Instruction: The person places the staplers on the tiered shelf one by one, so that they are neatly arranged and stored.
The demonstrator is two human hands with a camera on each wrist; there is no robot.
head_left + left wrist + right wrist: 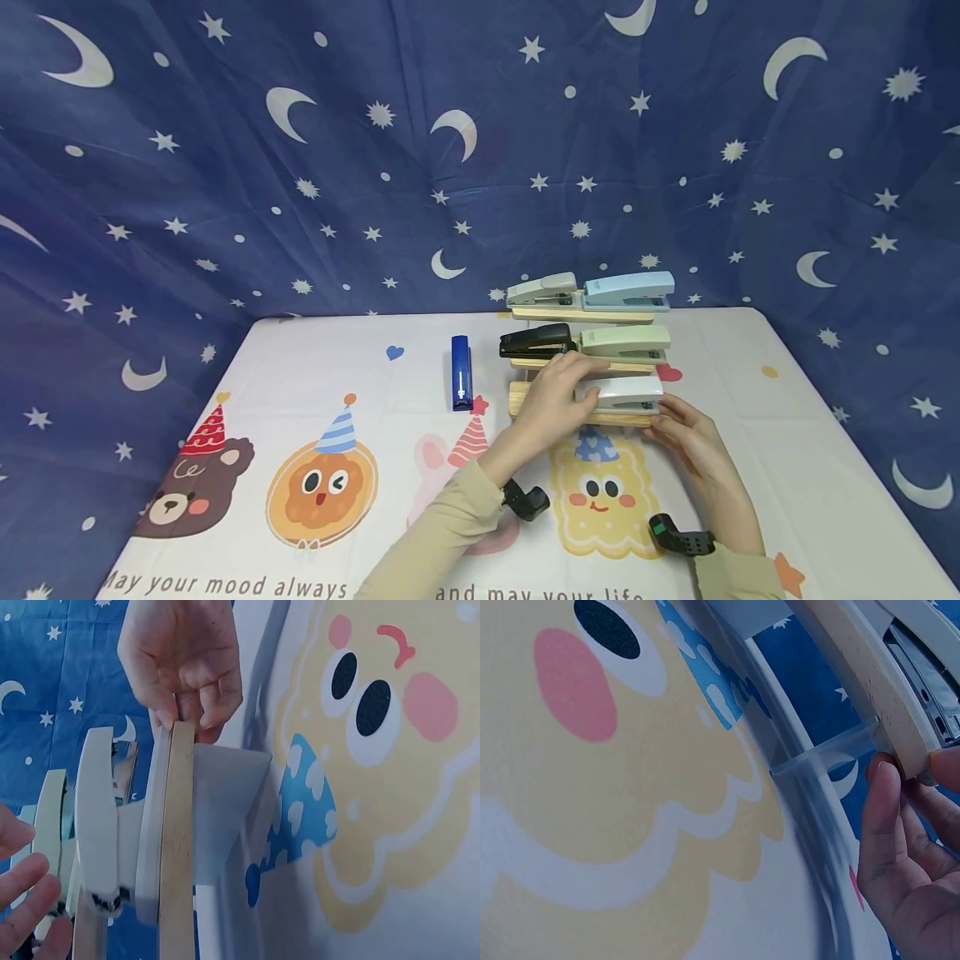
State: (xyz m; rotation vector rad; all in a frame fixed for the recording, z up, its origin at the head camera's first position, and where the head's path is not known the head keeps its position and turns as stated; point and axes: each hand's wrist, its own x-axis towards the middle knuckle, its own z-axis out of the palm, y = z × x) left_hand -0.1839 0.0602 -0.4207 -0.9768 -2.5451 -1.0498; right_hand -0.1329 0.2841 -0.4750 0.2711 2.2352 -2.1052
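A white stapler (626, 392) lies on the lowest wooden step of a three-tier display rack (519, 397). My right hand (697, 442) pinches the right end of that step, with the thumb against its end beside the stapler's base and the fingers beneath, as the right wrist view shows. My left hand (551, 396) hovers by the stapler's left end, fingers loosely spread; in the left wrist view its fingertips (26, 881) stand apart from the white stapler. Behind it on the middle step are a black stapler (534, 341) and a pale green stapler (626, 339).
The top step bears a grey stapler (542, 289) and a light blue stapler (630, 289). To the rack's left, a dark blue stapler (461, 373) lies on the cartoon-print tablecloth (300, 358). A starry blue curtain (480, 208) hangs behind the table.
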